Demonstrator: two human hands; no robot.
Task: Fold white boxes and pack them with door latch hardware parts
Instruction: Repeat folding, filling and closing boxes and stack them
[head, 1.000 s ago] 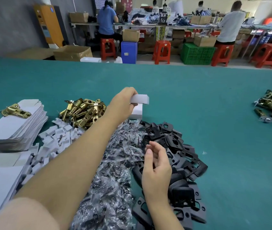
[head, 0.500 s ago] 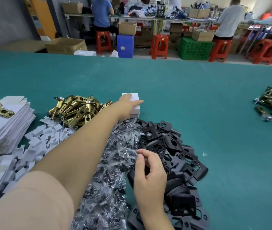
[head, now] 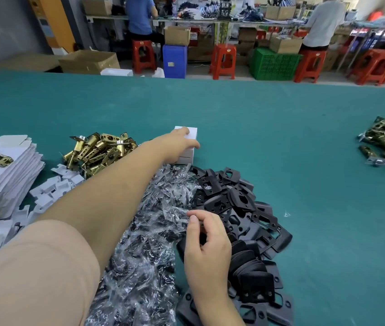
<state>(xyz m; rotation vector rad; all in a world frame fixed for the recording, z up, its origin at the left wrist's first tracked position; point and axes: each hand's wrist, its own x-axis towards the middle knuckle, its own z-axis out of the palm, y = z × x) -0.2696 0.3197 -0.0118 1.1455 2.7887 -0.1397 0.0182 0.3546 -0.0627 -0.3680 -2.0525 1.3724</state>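
With the left hand [head: 179,144] laid over the white box [head: 188,143] at the far end of the parts heap on the desk [head: 304,184], fingers draped on its top and front rather than clamped, reads as setting a packed box aside. Right hand [head: 206,243] curled over the screw bags [head: 144,243], thumb and forefinger pinching the edge of one clear bag, probably the pick for the next box. Next move: free the left hand, take a flat blank from the stack [head: 3,175], fold it, then load a brass latch [head: 100,149], a black plate [head: 233,203] and the bag. Box closure hidden under the left hand. Bag contents too blurred to identify. Stack cut off at the left edge.
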